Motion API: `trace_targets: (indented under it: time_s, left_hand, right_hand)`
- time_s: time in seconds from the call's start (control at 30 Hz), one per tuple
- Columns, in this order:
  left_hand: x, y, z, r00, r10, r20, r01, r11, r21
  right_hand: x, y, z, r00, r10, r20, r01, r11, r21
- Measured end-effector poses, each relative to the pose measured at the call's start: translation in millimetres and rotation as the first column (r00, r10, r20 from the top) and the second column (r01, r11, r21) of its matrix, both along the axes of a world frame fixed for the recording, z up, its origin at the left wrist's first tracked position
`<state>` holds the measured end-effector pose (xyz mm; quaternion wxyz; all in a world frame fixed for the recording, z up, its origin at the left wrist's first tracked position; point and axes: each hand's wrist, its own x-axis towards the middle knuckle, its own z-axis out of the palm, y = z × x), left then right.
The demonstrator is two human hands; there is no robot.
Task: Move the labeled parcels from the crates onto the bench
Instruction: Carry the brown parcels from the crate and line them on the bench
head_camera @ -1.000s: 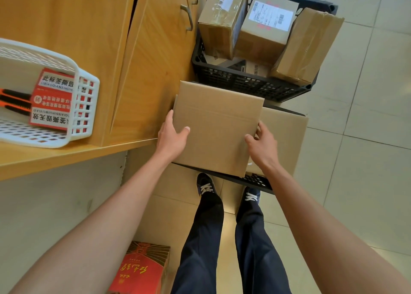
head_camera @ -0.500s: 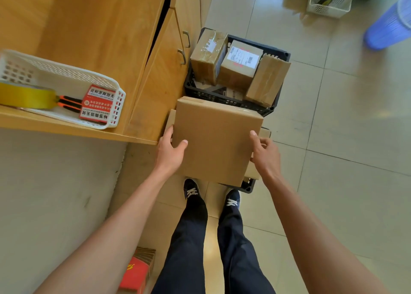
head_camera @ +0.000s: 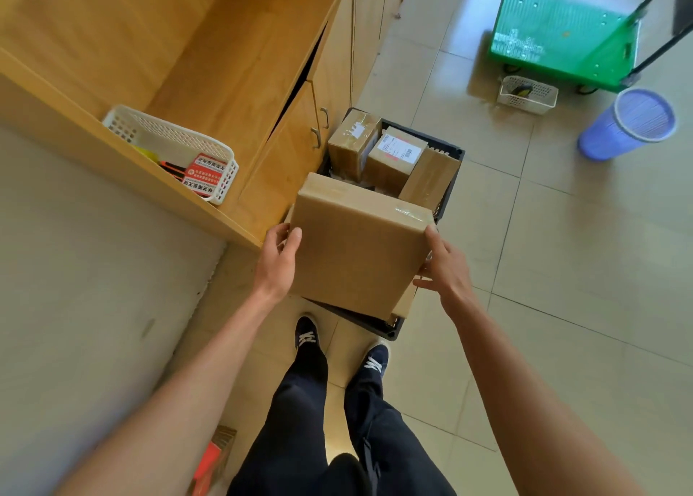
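Both hands hold one big brown box (head_camera: 360,248) up in the air, right above the near black crate (head_camera: 378,325). Left hand (head_camera: 277,261) is pressed flat on the box's left side, thumb on top. Right hand (head_camera: 446,267) is pressed on its right side w/ fingers spread. Far black crate (head_camera: 452,169), just behind the box, has 3 more parcels; the middle parcel (head_camera: 395,158) shows a white label. Wood bench (head_camera: 112,147) is left of the box w/ a white basket (head_camera: 176,147) on it.
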<state>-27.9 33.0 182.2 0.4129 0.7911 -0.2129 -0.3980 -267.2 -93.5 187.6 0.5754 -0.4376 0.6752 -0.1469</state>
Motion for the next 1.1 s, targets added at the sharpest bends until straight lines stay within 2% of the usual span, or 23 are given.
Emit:
trace_targets:
  time_s: [0.17, 0.3, 0.53, 0.77, 1.0, 1.1]
  left_hand:
    - [-13, 15, 28, 0.985, 0.134, -0.106, -0.140, 0.989, -0.056]
    - [-12, 28, 39, 0.966, 0.192, -0.172, -0.199, 0.980, -0.022]
    - [-19, 49, 54, 0.918, 0.239, -0.316, -0.228, 0.971, 0.074]
    - [-25, 59, 53, 0.860, 0.367, -0.354, -0.378, 0.925, 0.040]
    - [-33, 65, 60, 0.862, 0.384, -0.329, -0.438, 0.893, -0.106]
    - [-43, 61, 63, 0.856, 0.411, -0.314, -0.474, 0.867, -0.157]
  right_hand:
    - [-23, 11, 10, 0.981, 0.091, 0.172, -0.087, 0.996, -0.032]
    - [-41, 17, 17, 0.921, 0.220, 0.323, -0.207, 0.976, -0.074]
    - [-48, 25, 35, 0.872, 0.380, 0.309, -0.345, 0.924, -0.163]
    - [-52, 31, 37, 0.897, 0.364, 0.249, -0.322, 0.926, -0.195]
    - [-52, 32, 48, 0.916, 0.292, 0.277, -0.265, 0.955, -0.129]
    - [-40, 43, 54, 0.938, 0.220, 0.268, -0.192, 0.973, -0.126]
